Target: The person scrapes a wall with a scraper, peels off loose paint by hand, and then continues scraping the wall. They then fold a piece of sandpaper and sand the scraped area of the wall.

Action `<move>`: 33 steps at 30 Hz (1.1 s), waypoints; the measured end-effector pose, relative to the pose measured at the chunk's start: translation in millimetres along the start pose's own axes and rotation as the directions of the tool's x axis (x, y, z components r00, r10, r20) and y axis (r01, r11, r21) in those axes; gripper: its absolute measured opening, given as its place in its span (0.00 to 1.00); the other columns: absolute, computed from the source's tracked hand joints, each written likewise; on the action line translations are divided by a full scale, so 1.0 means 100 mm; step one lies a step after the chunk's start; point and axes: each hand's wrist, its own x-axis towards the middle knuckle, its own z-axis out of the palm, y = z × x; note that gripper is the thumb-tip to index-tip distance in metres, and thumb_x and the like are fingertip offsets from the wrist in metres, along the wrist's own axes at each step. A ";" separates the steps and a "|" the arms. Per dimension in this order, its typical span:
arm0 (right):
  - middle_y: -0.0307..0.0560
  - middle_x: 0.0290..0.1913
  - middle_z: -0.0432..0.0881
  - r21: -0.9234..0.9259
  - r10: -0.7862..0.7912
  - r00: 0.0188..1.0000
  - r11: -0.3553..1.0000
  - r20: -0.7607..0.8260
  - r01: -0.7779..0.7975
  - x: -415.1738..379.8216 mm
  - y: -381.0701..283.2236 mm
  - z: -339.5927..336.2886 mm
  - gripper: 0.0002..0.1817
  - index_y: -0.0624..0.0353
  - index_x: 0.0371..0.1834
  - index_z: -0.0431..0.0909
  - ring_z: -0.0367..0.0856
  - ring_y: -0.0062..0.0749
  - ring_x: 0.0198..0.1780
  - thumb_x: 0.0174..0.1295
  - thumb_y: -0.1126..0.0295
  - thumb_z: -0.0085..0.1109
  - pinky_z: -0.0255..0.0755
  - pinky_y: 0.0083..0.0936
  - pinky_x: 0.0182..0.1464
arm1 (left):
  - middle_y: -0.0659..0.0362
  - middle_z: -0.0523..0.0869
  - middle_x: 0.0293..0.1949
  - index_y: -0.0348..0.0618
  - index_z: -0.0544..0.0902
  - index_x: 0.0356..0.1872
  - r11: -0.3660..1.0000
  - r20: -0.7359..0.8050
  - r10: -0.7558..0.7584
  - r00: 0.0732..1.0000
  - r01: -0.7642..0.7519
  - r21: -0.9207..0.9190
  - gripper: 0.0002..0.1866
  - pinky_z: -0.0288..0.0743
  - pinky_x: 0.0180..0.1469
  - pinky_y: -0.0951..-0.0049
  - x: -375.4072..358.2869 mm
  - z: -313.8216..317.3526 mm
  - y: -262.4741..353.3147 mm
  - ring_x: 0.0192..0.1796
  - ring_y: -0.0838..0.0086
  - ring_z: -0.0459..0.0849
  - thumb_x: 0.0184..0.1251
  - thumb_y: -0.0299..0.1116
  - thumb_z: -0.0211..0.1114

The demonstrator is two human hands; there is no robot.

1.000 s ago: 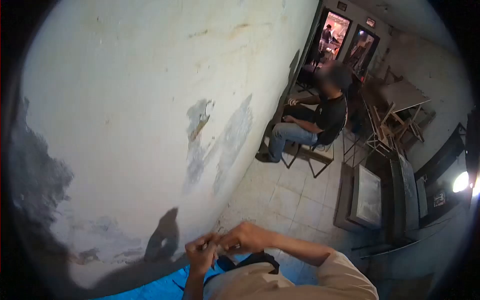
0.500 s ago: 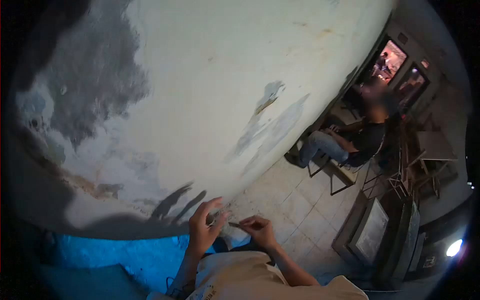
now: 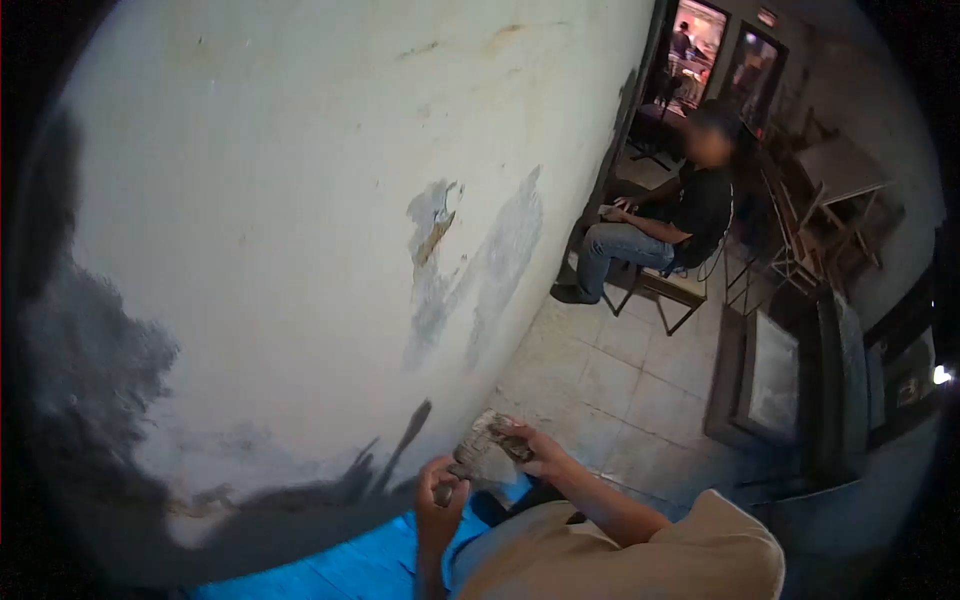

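Note:
Low in front of my body, my right hand [image 3: 538, 449] is closed on a flat tool [image 3: 482, 440], its face smeared grey-brown like plaster. Its broad part points left and down, towards my left hand. My left hand [image 3: 440, 502] has its fingers curled together at the lower end of this tool. What sits between those fingers, a small greyish bit, I cannot tell. Close on the left is a pale wall [image 3: 290, 250] with grey patches and a flaked spot [image 3: 436, 238]. Shadows of the hands and a long thin shape fall on its lower part.
A person [image 3: 705, 210] in a dark shirt and jeans sits on a stool [image 3: 672, 290] beyond the wall. Stacked wooden furniture [image 3: 835, 190] and a framed panel [image 3: 772, 375] line the right side. Pale tiles [image 3: 612, 382] cover the floor; blue light falls below the wall.
The view has swung to the left relative to the room. My left hand, earlier spread open, is now curled near the tool. The right hand has turned the tool, showing its broad face.

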 end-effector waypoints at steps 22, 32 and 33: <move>0.42 0.30 0.83 -0.723 -0.512 0.512 -0.520 0.690 0.455 0.18 -0.68 0.83 0.07 0.56 0.30 0.84 0.82 0.32 0.30 0.45 0.78 0.64 0.73 0.23 0.31 | 0.68 0.68 0.23 0.44 0.78 0.45 0.992 0.147 0.003 0.989 -0.021 0.123 0.17 0.56 0.24 0.86 -0.11 -0.37 0.72 0.22 0.89 0.63 0.54 0.19 0.66; 0.36 0.24 0.74 -0.503 -0.436 0.266 -0.814 0.860 0.289 0.28 -1.27 1.41 0.04 0.50 0.22 0.78 0.77 0.31 0.29 0.45 0.75 0.58 0.70 0.30 0.27 | 0.69 0.67 0.21 0.44 0.82 0.39 0.980 0.124 -0.192 0.973 0.185 0.073 0.12 0.55 0.24 0.84 -0.19 -0.14 0.70 0.23 0.89 0.62 0.53 0.19 0.67; 0.36 0.24 0.74 -0.496 -0.437 0.244 -0.813 0.866 0.305 0.12 -1.32 1.45 0.03 0.51 0.22 0.76 0.77 0.31 0.29 0.45 0.74 0.57 0.70 0.30 0.27 | 0.68 0.68 0.21 0.45 0.82 0.38 0.980 0.172 -0.193 0.966 0.180 0.088 0.12 0.55 0.24 0.83 -0.16 -0.10 0.69 0.23 0.88 0.62 0.53 0.19 0.68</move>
